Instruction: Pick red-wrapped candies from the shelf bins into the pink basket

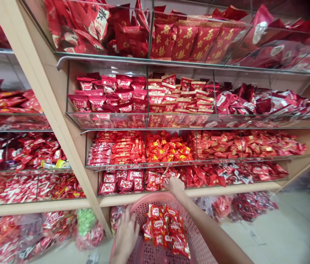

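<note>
A pink plastic basket (141,201) with a perforated wall stands below me, with several red wrapped candies (159,224) inside. My left hand (127,231) grips its left rim, fingers bent over the edge. Stretched out above the far rim, my right hand (175,186) is at the lowest shelf compartment. Its fingers are closed at a red-and-white candy packet (166,180) by the compartment's front edge; the fingertips are partly hidden. More red candy packets (152,179) lie in that compartment, just left of my right hand.
Glass-fronted shelves (182,66) hold red candy packets sorted by dividers. A slanted wooden post (53,110) separates the left shelf bay. Clear bags of sweets (88,227) lie on the tiled floor (287,231) under the shelves. A wooden ledge (212,190) runs along the bottom shelf.
</note>
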A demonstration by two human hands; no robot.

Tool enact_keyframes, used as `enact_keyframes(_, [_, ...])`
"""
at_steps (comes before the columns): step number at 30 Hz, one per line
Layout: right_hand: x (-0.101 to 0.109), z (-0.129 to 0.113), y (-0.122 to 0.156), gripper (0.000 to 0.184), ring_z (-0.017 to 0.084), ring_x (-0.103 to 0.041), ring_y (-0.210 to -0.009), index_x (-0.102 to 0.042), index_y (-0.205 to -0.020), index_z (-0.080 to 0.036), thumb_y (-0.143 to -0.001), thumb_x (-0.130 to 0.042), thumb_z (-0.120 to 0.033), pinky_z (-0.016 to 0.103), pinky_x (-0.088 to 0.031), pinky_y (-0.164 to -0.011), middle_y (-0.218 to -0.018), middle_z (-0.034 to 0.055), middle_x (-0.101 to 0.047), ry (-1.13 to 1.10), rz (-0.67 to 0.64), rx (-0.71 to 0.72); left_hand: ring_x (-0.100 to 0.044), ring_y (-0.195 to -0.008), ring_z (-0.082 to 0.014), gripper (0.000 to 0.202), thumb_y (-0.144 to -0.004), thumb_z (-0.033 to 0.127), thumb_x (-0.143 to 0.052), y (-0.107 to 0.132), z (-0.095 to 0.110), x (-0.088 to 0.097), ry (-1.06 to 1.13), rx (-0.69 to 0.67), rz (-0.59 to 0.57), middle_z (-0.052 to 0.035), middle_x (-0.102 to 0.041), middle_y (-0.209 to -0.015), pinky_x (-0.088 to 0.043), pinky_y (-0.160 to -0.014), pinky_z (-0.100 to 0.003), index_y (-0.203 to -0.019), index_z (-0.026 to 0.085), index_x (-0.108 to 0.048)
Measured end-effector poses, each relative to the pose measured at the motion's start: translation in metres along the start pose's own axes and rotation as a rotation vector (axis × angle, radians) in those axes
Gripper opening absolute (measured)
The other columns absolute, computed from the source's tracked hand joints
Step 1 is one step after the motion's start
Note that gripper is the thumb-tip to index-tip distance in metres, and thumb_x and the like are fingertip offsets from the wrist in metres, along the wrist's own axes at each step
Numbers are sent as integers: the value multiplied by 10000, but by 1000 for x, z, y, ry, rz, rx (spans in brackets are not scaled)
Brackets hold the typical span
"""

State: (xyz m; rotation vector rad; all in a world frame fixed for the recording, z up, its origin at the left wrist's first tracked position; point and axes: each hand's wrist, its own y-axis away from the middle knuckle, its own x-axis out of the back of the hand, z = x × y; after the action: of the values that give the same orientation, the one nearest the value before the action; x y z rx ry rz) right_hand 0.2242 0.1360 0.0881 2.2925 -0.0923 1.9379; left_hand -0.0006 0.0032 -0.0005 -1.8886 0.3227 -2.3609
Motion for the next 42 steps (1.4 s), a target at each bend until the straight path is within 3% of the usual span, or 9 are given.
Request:
enact_keyframes(6, [1,12,-2,289,229,-648,-841,-677,-795,-176,-718,-594,-442,281,-444,-647,-841,110,-689,-183,31,-38,-456,-1155,-253,314,-829,152,-384,-1,3,5,-11,2,-20,-125,-425,-1344,-374,-934,-400,-1043,164,-614])
enact_keyframes(12, [12,22,1,342,149,-538,-516,-502,-455,-184,-689,-591,-417,234,-351,-476,-441,2,-509,-642,-130,33,-458,-1146,-254,304,-835,166,-385,-1,2,3,-13,-2,-12,-117,-421,-1345,-371,-928,-392,-1029,175,-619])
enact_keyframes(15, [12,23,18,376,97,-474,-445,-533,-550,-179,-751,-525,-497,210,-353,-447,-465,-24,-516,-873,-268,75,-454,-1147,-251,298,-835,171,-394,-1,0,1,-26,-6,1,-114,-438,-1323,-370,-928,-388,-1028,179,-620])
enact_keyframes(18, [3,23,48,318,95,-549,-535,-567,-740,-190,-734,-580,-508,206,-424,-525,-600,-32,-590,-1347,-483,145,-459,-1138,-247,299,-834,166,-392,-1,0,-1,-26,-9,1,-117,-438,-1320,-373,-926,-385,-1029,178,-618])
enact_keyframes(20, [-6,23,70,284,112,-606,-644,-563,-798,-201,-682,-673,-436,225,-465,-619,-677,-32,-619,-1545,-589,164,-461,-1137,-247,305,-835,164,-390,-1,0,0,-19,-6,-3,-122,-439,-1318,-372,-932,-387,-1040,174,-615])
enact_keyframes(24, [-17,24,101,379,156,-635,-785,-590,-927,-225,-589,-758,-257,275,-490,-721,-836,-11,-662,-1641,-673,196,-455,-1144,-244,307,-833,166,-396,-1,2,1,-3,6,-6,-118,-430,-1325,-368,-946,-392,-1053,171,-610])
enact_keyframes(33, [-54,45,106,380,236,-645,-851,-575,-1011,-246,-662,-703,-327,385,-505,-768,-847,43,-666,-1657,-500,81,-442,-1139,-238,301,-842,185,-393,-1,2,1,12,4,5,-100,-431,-1320,-357,-943,-395,-1051,185,-609])
enact_keyframes(36, [-69,55,101,319,223,-648,-837,-561,-950,-228,-715,-650,-425,357,-514,-731,-843,52,-654,-1655,-394,-39,-452,-1123,-241,293,-843,185,-392,-1,3,2,8,-11,19,-104,-433,-1315,-364,-925,-390,-1038,187,-611])
enact_keyframes(42, [-70,58,98,521,153,-624,-717,-489,-1120,-267,-669,-704,-415,263,-502,-621,-800,-15,-618,-1693,-304,-63,-457,-1124,-248,284,-844,181,-390,-1,5,6,5,-21,23,-116,-427,-1318,-367,-919,-388,-1013,187,-618])
